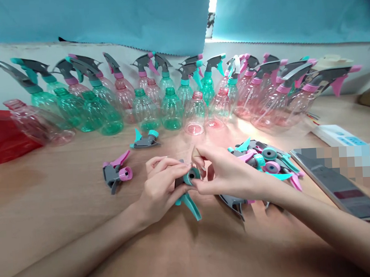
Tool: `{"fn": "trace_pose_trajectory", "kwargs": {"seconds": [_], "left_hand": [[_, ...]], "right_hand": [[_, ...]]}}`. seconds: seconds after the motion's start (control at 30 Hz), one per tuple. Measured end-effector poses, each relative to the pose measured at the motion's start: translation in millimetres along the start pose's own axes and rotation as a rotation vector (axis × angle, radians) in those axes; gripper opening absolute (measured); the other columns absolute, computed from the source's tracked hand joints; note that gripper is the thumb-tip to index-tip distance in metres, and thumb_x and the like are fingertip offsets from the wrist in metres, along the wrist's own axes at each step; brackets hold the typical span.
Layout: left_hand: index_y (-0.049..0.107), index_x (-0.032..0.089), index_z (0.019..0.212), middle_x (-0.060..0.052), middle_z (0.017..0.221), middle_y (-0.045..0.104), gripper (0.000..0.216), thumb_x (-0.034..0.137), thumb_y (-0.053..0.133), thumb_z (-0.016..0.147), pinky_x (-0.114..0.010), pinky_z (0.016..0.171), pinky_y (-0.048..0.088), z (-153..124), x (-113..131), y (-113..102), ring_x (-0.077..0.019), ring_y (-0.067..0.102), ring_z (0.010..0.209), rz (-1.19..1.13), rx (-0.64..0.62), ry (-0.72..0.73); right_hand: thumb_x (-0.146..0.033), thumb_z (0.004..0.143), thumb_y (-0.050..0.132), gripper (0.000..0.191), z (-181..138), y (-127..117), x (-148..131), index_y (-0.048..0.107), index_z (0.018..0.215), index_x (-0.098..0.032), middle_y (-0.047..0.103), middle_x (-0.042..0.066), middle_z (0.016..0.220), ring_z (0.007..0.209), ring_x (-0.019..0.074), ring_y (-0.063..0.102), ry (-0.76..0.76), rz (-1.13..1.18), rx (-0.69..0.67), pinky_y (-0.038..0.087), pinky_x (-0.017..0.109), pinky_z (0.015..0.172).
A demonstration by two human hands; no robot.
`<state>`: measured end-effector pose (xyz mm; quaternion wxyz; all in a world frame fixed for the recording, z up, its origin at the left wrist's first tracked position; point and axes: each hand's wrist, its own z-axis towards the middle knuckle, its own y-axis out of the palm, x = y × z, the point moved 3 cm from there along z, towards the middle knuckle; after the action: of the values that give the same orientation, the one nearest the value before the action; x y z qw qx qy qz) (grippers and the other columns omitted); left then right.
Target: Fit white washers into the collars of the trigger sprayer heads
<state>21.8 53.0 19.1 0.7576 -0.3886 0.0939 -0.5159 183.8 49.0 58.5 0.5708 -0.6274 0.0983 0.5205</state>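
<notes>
Low over the table, my left hand (162,183) is closed around a grey and turquoise spray trigger head (191,176). Its turquoise collar, with a dark hole in the middle, faces me and to the right, and its trigger lever points down. My right hand (216,170) pinches at the collar's rim with thumb and fingers; anything small between those fingertips cannot be made out. Left of my hands lies a pink and grey trigger head (117,172). Behind them rests another turquoise and grey one (144,139).
A pile of loose trigger heads (269,159) lies right of my hands, near a phone (332,180) and a white power strip (338,135). Rows of green bottles (171,110) and pink bottles (196,115), many with trigger heads, line the back. A red bag (8,137) sits left.
</notes>
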Motion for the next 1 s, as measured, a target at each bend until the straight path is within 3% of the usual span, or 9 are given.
{"fn": "trace_pose_trajectory", "kwargs": {"seconds": [0.17,0.33,0.5,0.77,1.0], "left_hand": [[0.055,0.021,0.1,-0.003,0.087,0.067,0.011,0.023,0.053,0.09,-0.04,0.089,0.033,-0.2,-1.1,2.3,-0.0205,0.061,0.087,0.023,-0.039,-0.027],[0.052,0.019,0.108,-0.004,0.087,0.067,0.019,0.024,0.054,0.09,-0.04,0.088,0.034,-1.7,-1.0,3.4,-0.0206,0.06,0.088,0.046,0.002,0.003],[0.053,0.018,0.101,-0.002,0.083,0.066,0.013,0.021,0.055,0.088,-0.04,0.088,0.033,-0.9,2.3,6.0,-0.0192,0.06,0.083,0.046,-0.021,0.019],[0.055,0.019,0.098,0.0,0.075,0.066,0.01,0.018,0.052,0.088,-0.04,0.089,0.031,-0.4,5.9,5.3,-0.0185,0.06,0.079,0.057,0.025,0.035],[0.055,0.02,0.102,-0.001,0.078,0.069,0.016,0.02,0.054,0.087,-0.042,0.089,0.032,-0.6,5.6,5.7,-0.0196,0.062,0.079,0.081,0.039,0.054]], "right_hand": [[-0.003,0.061,0.051,0.032,-0.4,2.4,-11.6,0.027,0.069,-0.023,0.04,-0.005,0.072,0.063,0.0096,0.036,-0.043,-0.091,0.077,0.028,0.024,0.053],[-0.009,0.067,0.054,0.027,2.8,2.1,-3.0,0.031,0.072,-0.023,0.04,-0.006,0.071,0.06,0.0093,0.037,-0.017,-0.105,0.107,0.029,0.023,0.051],[-0.007,0.065,0.052,0.025,1.9,4.9,-3.1,0.034,0.074,-0.021,0.042,-0.005,0.072,0.063,0.0094,0.039,-0.018,-0.143,0.118,0.03,0.023,0.053],[-0.001,0.065,0.042,0.025,-12.6,20.2,-17.4,0.033,0.078,-0.021,0.04,-0.002,0.078,0.065,0.011,0.039,-0.077,-0.447,0.294,0.029,0.023,0.051],[-0.001,0.067,0.041,0.025,-15.9,18.5,-17.9,0.032,0.078,-0.021,0.039,-0.001,0.078,0.063,0.0131,0.035,-0.061,-0.618,0.279,0.025,0.027,0.05]]}}
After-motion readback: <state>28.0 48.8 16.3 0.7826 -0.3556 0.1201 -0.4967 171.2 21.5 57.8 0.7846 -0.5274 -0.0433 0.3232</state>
